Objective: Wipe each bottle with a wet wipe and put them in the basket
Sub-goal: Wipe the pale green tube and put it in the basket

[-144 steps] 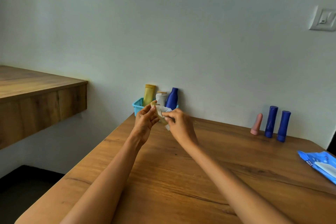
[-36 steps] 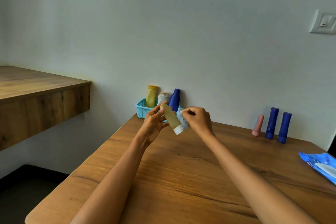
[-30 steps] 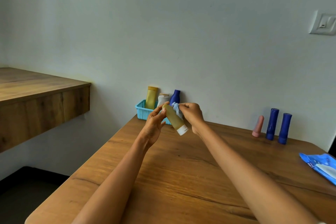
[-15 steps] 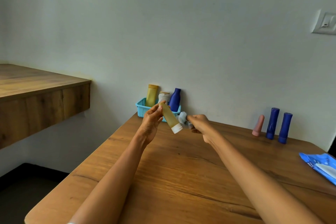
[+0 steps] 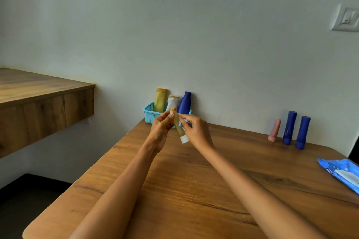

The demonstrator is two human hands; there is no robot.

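My left hand (image 5: 160,126) pinches the upper end of a small yellow tube (image 5: 179,127) with a white cap, tilted cap-down above the table. My right hand (image 5: 196,130) holds a crumpled wet wipe (image 5: 183,121) against the tube's side; most of the wipe is hidden by the fingers. Behind the hands a light blue basket (image 5: 148,114) stands against the wall with a yellow bottle (image 5: 160,99), a white bottle (image 5: 172,102) and a dark blue bottle (image 5: 185,102) upright in it. A pink bottle (image 5: 274,130) and two dark blue tubes (image 5: 289,127) (image 5: 302,132) stand at the far right by the wall.
A blue wet-wipe pack (image 5: 342,174) lies at the table's right edge. The wooden table (image 5: 194,190) stretches from the wall toward me. A wooden shelf (image 5: 38,101) juts out at the left, with dark floor below. A wall switch (image 5: 347,18) is at the upper right.
My right hand with the wipe has slid back up from near the cap onto the tube's body. The tube now hangs steeper, cap pointing down. My left hand keeps its hold.
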